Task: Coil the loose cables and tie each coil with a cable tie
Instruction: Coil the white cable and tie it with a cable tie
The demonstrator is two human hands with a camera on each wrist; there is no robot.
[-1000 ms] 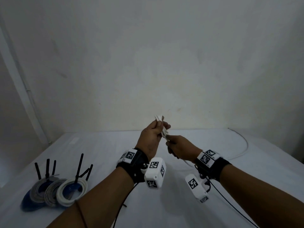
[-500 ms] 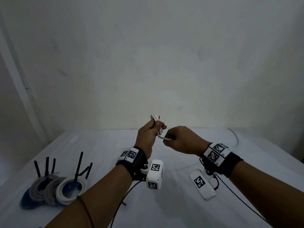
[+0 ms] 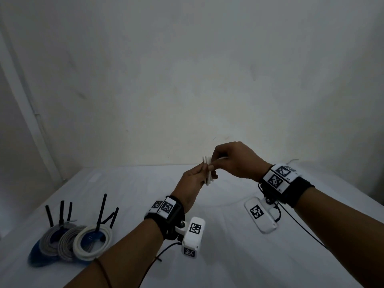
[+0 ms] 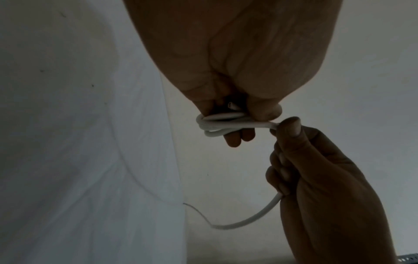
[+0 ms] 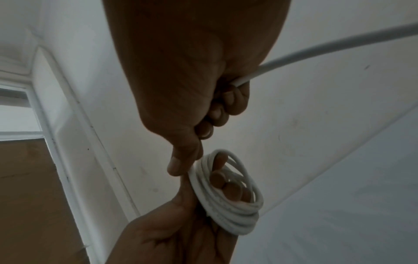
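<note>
While the white cable (image 5: 228, 205) was only partly wound, I judged the step in hand to be coiling, with the tying not yet begun. My left hand (image 3: 192, 183) was raised above the middle of the bench (image 3: 239, 256), its fingers (image 5: 233, 189) curled through a small stack of loops and the thumb clamping them from the side. My right hand (image 3: 236, 161) sat just to the right of it and slightly farther off, thumb and forefinger pinching the running length right where it met the coil, the other fingers (image 4: 280, 171) folded round the cable lower down. From the left wrist view the slack (image 4: 248, 218) dropped out of that fist and trailed away toward the bench; how much remained I could not tell. Three finished coils (image 3: 70, 244) lay at the near left, black cable ties (image 3: 101, 210) sticking up from them. As I read it, the next move called for carrying the pinched length round the left fingers for another loop, keeping light tension so the turns stayed stacked, and easing the thumb just enough to admit it. No loose tie was in view near the hands.
</note>
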